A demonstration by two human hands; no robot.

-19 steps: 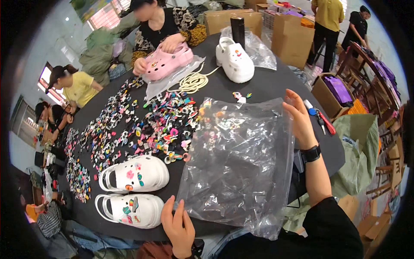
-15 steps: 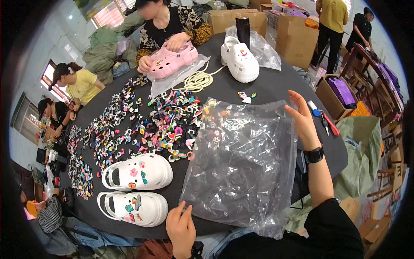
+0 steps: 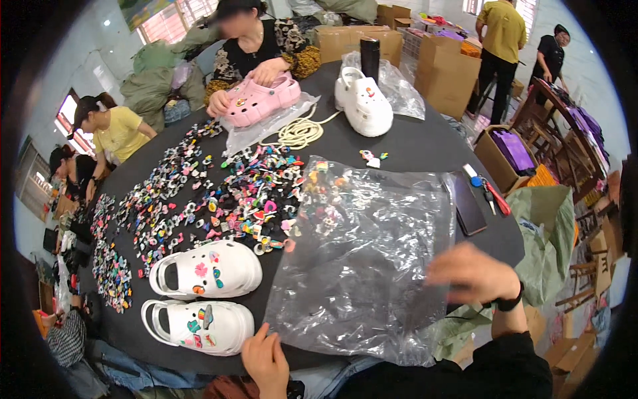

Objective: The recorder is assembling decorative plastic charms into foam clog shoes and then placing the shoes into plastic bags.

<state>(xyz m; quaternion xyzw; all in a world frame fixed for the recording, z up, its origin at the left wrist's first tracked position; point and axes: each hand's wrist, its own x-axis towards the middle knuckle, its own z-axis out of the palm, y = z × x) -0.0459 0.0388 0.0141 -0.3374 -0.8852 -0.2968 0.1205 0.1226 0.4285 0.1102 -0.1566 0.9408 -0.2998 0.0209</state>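
A large clear plastic bag [image 3: 365, 266] lies flat on the black table in front of me, its far left part over some shoe charms. At its near left corner my left hand [image 3: 266, 362] has its fingers closed on the edge. My right hand [image 3: 473, 272], blurred by motion, is over the bag's right edge; whether it grips the film cannot be made out. Left of the bag sit two white clogs, the farther one [image 3: 229, 269] and the nearer one [image 3: 229, 329], both with colourful charms on top.
Loose shoe charms [image 3: 219, 193] cover the table's left side. Beyond stand another white clog [image 3: 365, 110], a black bottle [image 3: 369, 58] and coiled cord [image 3: 299, 133]. A phone [image 3: 468, 206] and keys [image 3: 488, 189] lie at right. Across the table a person holds a pink clog [image 3: 262, 103].
My right hand has come down from the bag's far right corner toward me, and the bag's right side now lies lower, uncovering the phone. My left hand stays at the near left corner.
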